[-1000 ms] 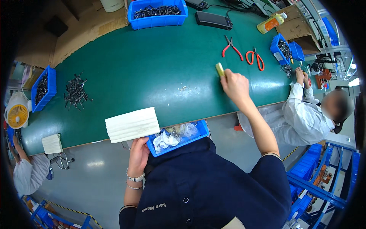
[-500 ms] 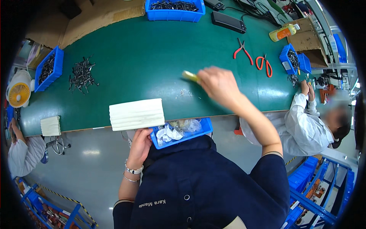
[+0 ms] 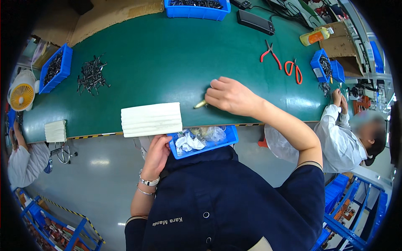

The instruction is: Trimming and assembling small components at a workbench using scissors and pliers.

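Note:
My right hand point(image 3: 228, 97) is closed around a short yellow-green tool point(image 3: 200, 104), its tip near the green tabletop. The tool looks like a small brush, but its kind is unclear. My left hand point(image 3: 158, 152) grips the left end of a blue bin point(image 3: 205, 151) just below the table's front edge. Its fingers are partly hidden. Crumpled white paper point(image 3: 189, 142) and clear plastic point(image 3: 215, 134) lie in the bin. A white ridged pad point(image 3: 151, 120) rests at the table edge beside my left hand.
A pile of small dark parts point(image 3: 93, 75) lies at left. Blue bins of parts stand at far left point(image 3: 63, 69) and back point(image 3: 197, 13). Red-handled pliers point(image 3: 271, 55) and red-handled snips point(image 3: 294, 71) lie at right. Co-workers point(image 3: 343, 136) sit at both sides.
My right hand has moved toward the table's front edge and slightly left with the tool. The small pale bits seen on the tabletop before no longer show. My left hand stays on the bin.

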A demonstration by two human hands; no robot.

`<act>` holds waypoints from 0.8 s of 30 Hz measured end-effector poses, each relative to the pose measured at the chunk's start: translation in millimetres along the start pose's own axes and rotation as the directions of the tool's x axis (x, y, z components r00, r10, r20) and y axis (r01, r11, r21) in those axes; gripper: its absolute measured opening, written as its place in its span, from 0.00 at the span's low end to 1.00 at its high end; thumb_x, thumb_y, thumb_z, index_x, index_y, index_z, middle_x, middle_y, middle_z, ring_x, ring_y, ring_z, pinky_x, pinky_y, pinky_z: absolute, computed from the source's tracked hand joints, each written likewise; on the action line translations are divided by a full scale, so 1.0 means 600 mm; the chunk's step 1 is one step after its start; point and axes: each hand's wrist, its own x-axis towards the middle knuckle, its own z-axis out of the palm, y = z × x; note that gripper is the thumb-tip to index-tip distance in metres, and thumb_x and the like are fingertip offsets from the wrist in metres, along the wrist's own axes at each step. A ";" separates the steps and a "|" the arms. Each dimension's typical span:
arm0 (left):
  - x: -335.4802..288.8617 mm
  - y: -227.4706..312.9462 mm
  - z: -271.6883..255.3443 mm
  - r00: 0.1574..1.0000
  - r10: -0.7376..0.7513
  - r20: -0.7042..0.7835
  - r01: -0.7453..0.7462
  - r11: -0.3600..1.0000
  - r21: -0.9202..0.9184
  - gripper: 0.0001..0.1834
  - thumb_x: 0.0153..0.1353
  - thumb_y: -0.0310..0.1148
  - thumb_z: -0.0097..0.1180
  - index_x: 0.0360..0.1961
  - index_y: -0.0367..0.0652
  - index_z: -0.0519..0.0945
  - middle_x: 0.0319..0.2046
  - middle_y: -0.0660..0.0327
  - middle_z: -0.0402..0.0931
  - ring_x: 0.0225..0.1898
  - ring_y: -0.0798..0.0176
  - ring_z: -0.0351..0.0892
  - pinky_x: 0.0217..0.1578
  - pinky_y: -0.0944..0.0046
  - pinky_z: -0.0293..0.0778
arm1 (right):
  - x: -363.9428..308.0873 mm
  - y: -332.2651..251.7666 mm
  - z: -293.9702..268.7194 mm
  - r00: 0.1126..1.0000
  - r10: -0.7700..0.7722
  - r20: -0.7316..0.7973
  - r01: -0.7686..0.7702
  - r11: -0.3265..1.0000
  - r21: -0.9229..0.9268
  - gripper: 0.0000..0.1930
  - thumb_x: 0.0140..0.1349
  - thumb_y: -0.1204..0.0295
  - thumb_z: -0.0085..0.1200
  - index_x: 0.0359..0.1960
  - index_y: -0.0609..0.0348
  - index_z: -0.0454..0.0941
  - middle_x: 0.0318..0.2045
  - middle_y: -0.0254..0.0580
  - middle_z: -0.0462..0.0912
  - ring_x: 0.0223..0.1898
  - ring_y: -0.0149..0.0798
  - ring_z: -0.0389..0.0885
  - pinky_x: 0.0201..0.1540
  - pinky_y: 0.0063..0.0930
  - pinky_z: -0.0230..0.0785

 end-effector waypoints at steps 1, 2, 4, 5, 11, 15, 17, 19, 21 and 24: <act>0.001 0.001 0.001 1.000 -0.018 0.012 0.018 1.000 -0.010 0.12 0.64 0.26 0.50 0.48 0.39 0.75 0.35 0.70 0.71 0.33 0.75 0.66 0.38 0.70 0.65 | -0.012 -0.005 -0.004 1.000 -0.014 -0.010 0.014 0.999 -0.035 0.05 0.49 0.70 0.52 0.24 0.54 0.69 0.26 0.33 0.70 0.33 0.34 0.72 0.35 0.27 0.65; 0.002 0.002 0.002 0.999 -0.035 0.024 0.035 0.999 -0.020 0.11 0.64 0.26 0.50 0.48 0.39 0.75 0.35 0.70 0.71 0.33 0.74 0.66 0.38 0.70 0.65 | -0.023 -0.004 -0.008 1.000 -0.010 -0.007 0.010 0.999 -0.039 0.05 0.49 0.70 0.52 0.24 0.54 0.69 0.26 0.33 0.70 0.33 0.34 0.72 0.35 0.27 0.65; 0.002 0.001 0.006 0.999 -0.031 0.023 0.032 0.999 -0.020 0.11 0.64 0.26 0.50 0.47 0.39 0.75 0.34 0.70 0.71 0.33 0.74 0.66 0.38 0.70 0.65 | -0.046 0.000 -0.018 0.999 0.046 0.014 -0.047 0.997 0.057 0.06 0.48 0.73 0.53 0.28 0.57 0.72 0.27 0.37 0.71 0.33 0.38 0.73 0.35 0.30 0.66; 0.002 0.000 0.008 1.000 -0.026 0.016 0.026 0.999 -0.022 0.11 0.64 0.27 0.50 0.47 0.40 0.75 0.34 0.70 0.70 0.32 0.74 0.65 0.38 0.70 0.65 | -0.054 0.007 -0.024 0.985 0.166 -0.053 -0.156 0.975 0.160 0.06 0.49 0.73 0.55 0.28 0.57 0.73 0.26 0.37 0.72 0.32 0.40 0.74 0.34 0.32 0.67; 0.004 -0.002 0.009 0.998 -0.038 0.044 0.039 0.999 -0.017 0.09 0.64 0.27 0.50 0.45 0.40 0.75 0.33 0.70 0.70 0.32 0.74 0.65 0.38 0.70 0.66 | -0.126 0.058 -0.016 0.682 0.731 -0.005 -0.731 0.682 0.008 0.06 0.58 0.70 0.55 0.27 0.58 0.75 0.26 0.42 0.79 0.32 0.48 0.79 0.33 0.43 0.71; 0.006 -0.012 0.002 0.997 -0.029 0.073 0.029 1.000 0.001 0.11 0.65 0.27 0.50 0.47 0.39 0.75 0.35 0.69 0.72 0.34 0.74 0.68 0.40 0.69 0.67 | -0.107 0.047 0.011 0.606 0.793 0.057 -0.794 0.599 0.109 0.08 0.59 0.67 0.54 0.28 0.59 0.76 0.28 0.45 0.80 0.32 0.52 0.80 0.32 0.47 0.72; 0.001 -0.012 0.008 0.997 -0.035 0.065 0.036 0.999 -0.010 0.13 0.65 0.28 0.49 0.50 0.39 0.74 0.38 0.69 0.73 0.36 0.74 0.69 0.41 0.69 0.68 | -0.073 0.029 0.012 0.673 0.737 0.060 -0.736 0.659 0.155 0.07 0.59 0.69 0.55 0.29 0.59 0.77 0.28 0.44 0.80 0.33 0.50 0.80 0.34 0.45 0.72; 0.002 -0.016 0.004 0.996 -0.033 0.085 0.032 0.999 0.002 0.14 0.65 0.28 0.49 0.51 0.39 0.74 0.39 0.68 0.73 0.36 0.74 0.69 0.41 0.69 0.68 | -0.054 0.013 0.015 0.733 0.677 0.070 -0.677 0.715 0.178 0.06 0.58 0.70 0.56 0.31 0.60 0.78 0.27 0.44 0.79 0.34 0.50 0.80 0.35 0.44 0.71; 0.000 -0.016 0.003 0.994 -0.030 0.107 0.029 0.999 0.014 0.15 0.66 0.28 0.49 0.53 0.39 0.73 0.39 0.68 0.73 0.36 0.74 0.69 0.42 0.69 0.68 | -0.043 -0.010 0.010 0.782 0.617 0.082 -0.618 0.754 0.221 0.05 0.57 0.71 0.56 0.31 0.59 0.77 0.26 0.44 0.78 0.34 0.49 0.79 0.34 0.44 0.71; -0.003 -0.013 0.009 0.992 -0.029 0.119 0.028 1.000 0.013 0.15 0.66 0.29 0.49 0.53 0.39 0.72 0.38 0.69 0.73 0.35 0.75 0.69 0.41 0.70 0.68 | -0.034 -0.048 0.007 0.844 0.530 0.082 -0.532 0.809 0.251 0.06 0.54 0.72 0.58 0.28 0.60 0.74 0.25 0.43 0.77 0.32 0.49 0.78 0.33 0.44 0.71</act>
